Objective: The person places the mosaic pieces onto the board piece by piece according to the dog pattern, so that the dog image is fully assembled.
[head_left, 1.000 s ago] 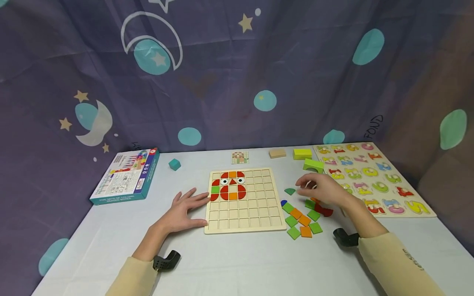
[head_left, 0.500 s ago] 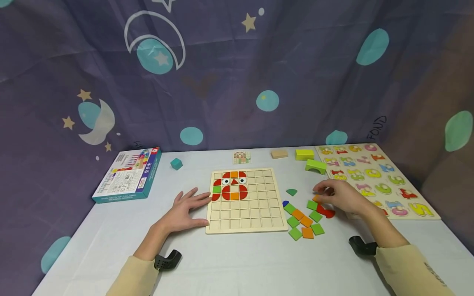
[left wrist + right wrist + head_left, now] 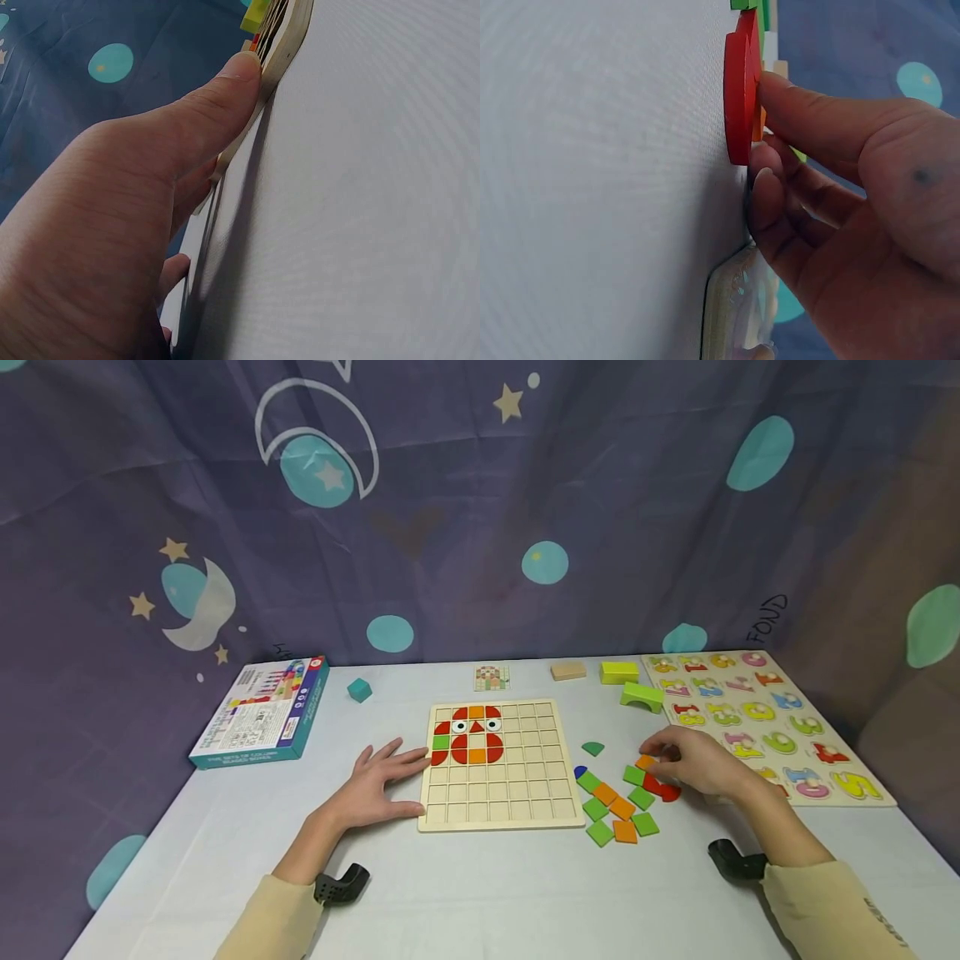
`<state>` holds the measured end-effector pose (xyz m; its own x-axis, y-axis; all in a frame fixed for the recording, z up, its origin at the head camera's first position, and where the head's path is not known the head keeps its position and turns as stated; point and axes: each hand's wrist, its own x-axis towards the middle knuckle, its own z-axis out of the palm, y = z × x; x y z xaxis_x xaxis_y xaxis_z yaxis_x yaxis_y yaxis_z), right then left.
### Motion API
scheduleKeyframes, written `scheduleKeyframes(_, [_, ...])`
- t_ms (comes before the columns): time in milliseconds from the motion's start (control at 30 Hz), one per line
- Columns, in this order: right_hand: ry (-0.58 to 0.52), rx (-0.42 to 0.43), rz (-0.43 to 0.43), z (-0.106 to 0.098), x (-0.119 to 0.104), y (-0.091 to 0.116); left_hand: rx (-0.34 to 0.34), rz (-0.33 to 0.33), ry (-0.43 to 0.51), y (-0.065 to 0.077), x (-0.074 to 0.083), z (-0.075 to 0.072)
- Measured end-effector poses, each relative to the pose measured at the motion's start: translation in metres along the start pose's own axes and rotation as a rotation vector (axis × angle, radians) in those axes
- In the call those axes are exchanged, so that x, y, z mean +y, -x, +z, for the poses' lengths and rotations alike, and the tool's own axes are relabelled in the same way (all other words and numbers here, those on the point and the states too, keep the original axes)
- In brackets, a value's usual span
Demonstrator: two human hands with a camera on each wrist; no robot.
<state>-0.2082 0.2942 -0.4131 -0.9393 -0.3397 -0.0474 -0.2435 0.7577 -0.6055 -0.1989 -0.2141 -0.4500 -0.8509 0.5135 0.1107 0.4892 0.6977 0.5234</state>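
Observation:
A square wooden grid board point(image 3: 525, 785) lies mid-table, with red, orange and green tiles and two eye tiles set in its upper left cells. My left hand point(image 3: 375, 789) rests at its left edge, fingers spread; the left wrist view shows the thumb point(image 3: 225, 90) against the board's side. Right of the board, my right hand point(image 3: 693, 764) pinches an orange tile point(image 3: 645, 762) between thumb and fingertips, low over the loose pile. Red curved pieces point(image 3: 739, 97) lie right beside the thumb. Green tiles point(image 3: 600, 833) and orange tiles point(image 3: 625, 832) are scattered nearby.
A dark green quarter-round piece point(image 3: 592, 748) lies apart. Behind are a small pattern card point(image 3: 492, 677), a beige block point(image 3: 567, 671), a yellow-green block point(image 3: 619, 672) and a green arch point(image 3: 642, 697). A number puzzle point(image 3: 780, 718) is at right; a box point(image 3: 258, 714) and teal cube point(image 3: 359, 690) at left.
My right hand has moved right and down from above the pile to the orange tile, where its fingers have closed in. The left hand stays at the board's edge.

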Motion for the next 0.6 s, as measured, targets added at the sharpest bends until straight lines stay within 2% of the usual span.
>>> scheduleKeyframes(433, [-0.047,-0.015,0.003,0.0017,-0.0057,0.0012,-0.003,0.005,-0.002,-0.0003,0.0,0.0001])
scheduleKeyframes(600, [-0.032,-0.019,0.007,0.0004,-0.0065,-0.0008,0.0,0.009,-0.004,-0.0001,-0.0004,-0.0003])
